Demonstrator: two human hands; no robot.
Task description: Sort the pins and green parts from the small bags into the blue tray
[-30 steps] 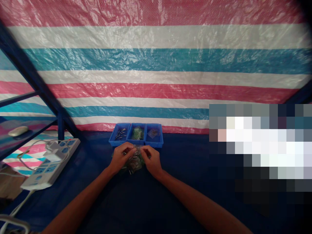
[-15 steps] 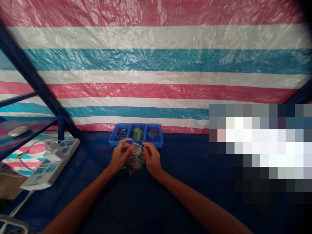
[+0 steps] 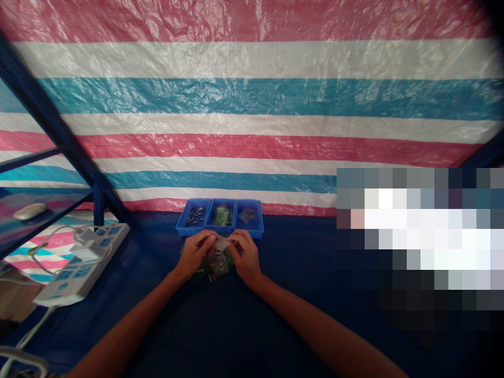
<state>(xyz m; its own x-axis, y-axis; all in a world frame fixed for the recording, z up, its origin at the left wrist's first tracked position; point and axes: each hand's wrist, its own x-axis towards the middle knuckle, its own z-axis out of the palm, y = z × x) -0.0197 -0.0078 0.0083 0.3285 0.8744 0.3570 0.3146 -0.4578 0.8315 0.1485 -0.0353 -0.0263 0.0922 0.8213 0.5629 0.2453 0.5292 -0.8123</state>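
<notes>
Between my two hands is a small clear plastic bag point(image 3: 222, 242), its top edge pinched from both sides. My left hand point(image 3: 197, 252) has thumb and fingers closed on the bag's left side. On its right side, my right hand point(image 3: 244, 256) pinches with thumb and fingertips. Under and between the hands lies a pile of clear bags point(image 3: 219, 263) with small metal parts in them; some green shows at its edges. Just beyond my fingers stands a blue three-compartment tray point(image 3: 220, 230). Its left compartment holds metal pins point(image 3: 196, 215), the middle one green packets point(image 3: 222, 215), the right one clear bags point(image 3: 248, 214).
A white power strip point(image 3: 84, 266) with a plugged-in adapter and cables lies at the left on the dark blue table point(image 3: 220, 331). Striped plastic sheeting point(image 3: 252, 126) hangs behind the tray. A dark metal frame point(image 3: 79, 152) stands at left. The right side is pixelated.
My right fingers have moved left and closed on the clear bag. The left fingertips have drawn slightly back from the tray. The tray has not moved.
</notes>
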